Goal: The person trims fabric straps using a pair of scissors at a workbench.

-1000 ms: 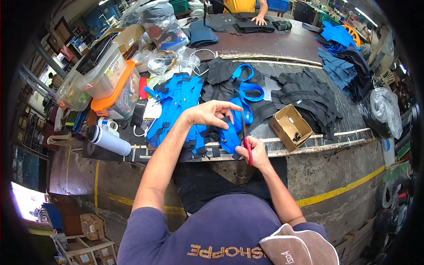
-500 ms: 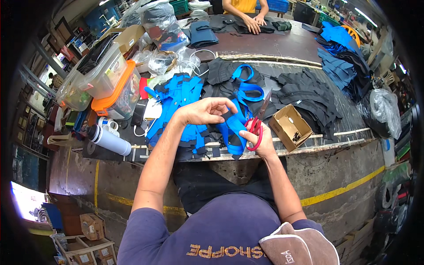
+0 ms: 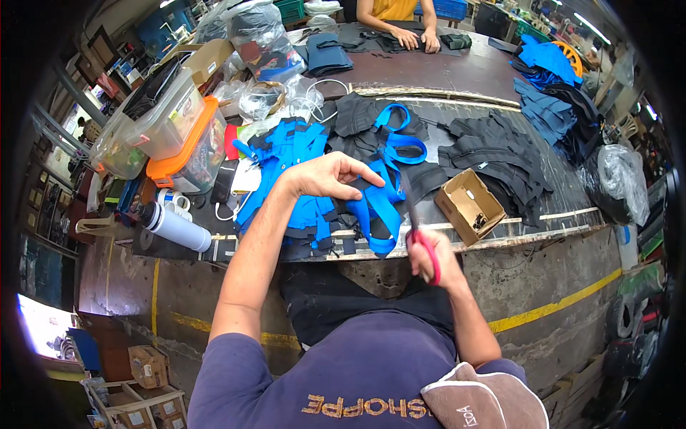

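My left hand (image 3: 330,176) hovers over the near part of the table, thumb and index finger curved with a gap between them. Its index fingertip is at a blue strap (image 3: 386,213), which loops down by the table's front edge; whether they touch is hard to tell. Scissors with red handles (image 3: 430,259) are gripped in my right hand (image 3: 437,256), their blurred blades pointing away from me beside the strap. More of the blue strap curls farther back over black fabric (image 3: 355,114). Left of my hand lies a pile of blue and black strips (image 3: 293,143).
An open cardboard box (image 3: 470,207) with small dark pieces stands right of the scissors, before black zippered pieces (image 3: 493,154). A bottle (image 3: 177,227), a mug and stacked plastic bins (image 3: 187,146) occupy the left. Across the table, another person's hands (image 3: 418,39) rest on dark fabric.
My right hand has drawn back toward me and slightly right with the scissors, away from the strap. My left hand stays nearly in place. The other person's hands have moved apart.
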`<state>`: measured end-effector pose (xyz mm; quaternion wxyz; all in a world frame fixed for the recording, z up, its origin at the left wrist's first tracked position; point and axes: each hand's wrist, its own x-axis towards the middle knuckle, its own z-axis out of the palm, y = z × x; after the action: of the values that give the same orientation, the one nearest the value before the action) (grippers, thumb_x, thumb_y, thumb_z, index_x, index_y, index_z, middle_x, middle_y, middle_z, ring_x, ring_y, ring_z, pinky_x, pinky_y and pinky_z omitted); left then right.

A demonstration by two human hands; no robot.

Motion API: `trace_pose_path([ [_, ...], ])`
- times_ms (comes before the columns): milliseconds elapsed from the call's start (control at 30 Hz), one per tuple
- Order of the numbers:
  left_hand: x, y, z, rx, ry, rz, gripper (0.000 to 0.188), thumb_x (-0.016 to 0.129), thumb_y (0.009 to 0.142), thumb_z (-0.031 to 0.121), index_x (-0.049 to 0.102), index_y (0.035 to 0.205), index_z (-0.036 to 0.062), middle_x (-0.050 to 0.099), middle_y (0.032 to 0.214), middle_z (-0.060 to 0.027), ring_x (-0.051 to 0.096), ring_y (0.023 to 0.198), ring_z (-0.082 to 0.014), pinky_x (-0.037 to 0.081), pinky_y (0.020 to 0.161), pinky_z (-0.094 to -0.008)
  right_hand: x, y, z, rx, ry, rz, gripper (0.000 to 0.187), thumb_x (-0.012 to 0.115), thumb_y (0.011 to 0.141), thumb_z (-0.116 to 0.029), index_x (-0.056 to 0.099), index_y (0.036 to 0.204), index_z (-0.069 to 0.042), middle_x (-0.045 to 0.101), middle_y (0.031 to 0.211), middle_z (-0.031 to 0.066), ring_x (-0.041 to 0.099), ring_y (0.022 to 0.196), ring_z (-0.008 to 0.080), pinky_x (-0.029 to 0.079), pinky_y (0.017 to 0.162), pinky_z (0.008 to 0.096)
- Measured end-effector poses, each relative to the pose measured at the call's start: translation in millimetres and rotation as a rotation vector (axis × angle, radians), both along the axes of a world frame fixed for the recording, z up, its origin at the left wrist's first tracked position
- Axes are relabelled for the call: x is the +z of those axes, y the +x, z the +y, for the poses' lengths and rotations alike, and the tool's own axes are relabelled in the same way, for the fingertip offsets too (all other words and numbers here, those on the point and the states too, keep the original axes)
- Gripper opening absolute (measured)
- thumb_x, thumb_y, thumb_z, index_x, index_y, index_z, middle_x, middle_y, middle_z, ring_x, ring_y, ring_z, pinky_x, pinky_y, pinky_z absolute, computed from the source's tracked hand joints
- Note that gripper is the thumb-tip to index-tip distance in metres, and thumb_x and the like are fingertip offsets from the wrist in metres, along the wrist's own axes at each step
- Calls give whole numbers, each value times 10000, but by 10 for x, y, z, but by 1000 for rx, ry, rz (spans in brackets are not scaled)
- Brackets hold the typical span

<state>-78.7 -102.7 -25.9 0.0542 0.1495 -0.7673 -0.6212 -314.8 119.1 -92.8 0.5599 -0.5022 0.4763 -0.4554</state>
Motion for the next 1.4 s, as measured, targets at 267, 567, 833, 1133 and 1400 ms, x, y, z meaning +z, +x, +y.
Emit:
trace_pose_path([
  [267,87,-136,55,-34,-16,30,503,751,831,13,661,1326,15,685,1285,-63,593,1169,-108,446,1038,-272,-316,188,79,102,207,108,364,690,963,-423,606,878,-78,551,648,-36,552,570,61,444,532,246],
  [567,96,-184,168,-26,-131,39,505,808,804,105,706,1298,77,548,800,116,284,654,-21,266,575,-222,-224,247,43,37,145,163,387,676,962,-421,610,851,-57,583,634,2,570,550,88,440,507,247],
  [833,145,-211,219,-11,-125,29,503,796,805,97,703,1298,67,629,882,75,391,695,-19,337,612,-218,-398,241,54,3,129,83,341,736,934,-374,648,907,-45,583,659,-23,543,545,67,446,519,259],
  [1133,157,-205,191,-26,-133,48,497,728,825,11,663,1318,10,691,1275,-88,611,1197,-140,451,1078,-304,-415,347,75,-101,138,-42,302,797,905,-293,655,875,-27,572,646,-37,519,535,46,428,491,225],
  [1400,174,-212,204,-32,-114,57,511,740,823,19,654,1327,2,687,1284,-99,614,1198,-147,453,1077,-307,-451,320,74,-128,121,-47,313,830,880,-288,658,846,-28,567,621,-39,520,519,44,423,480,224],
])
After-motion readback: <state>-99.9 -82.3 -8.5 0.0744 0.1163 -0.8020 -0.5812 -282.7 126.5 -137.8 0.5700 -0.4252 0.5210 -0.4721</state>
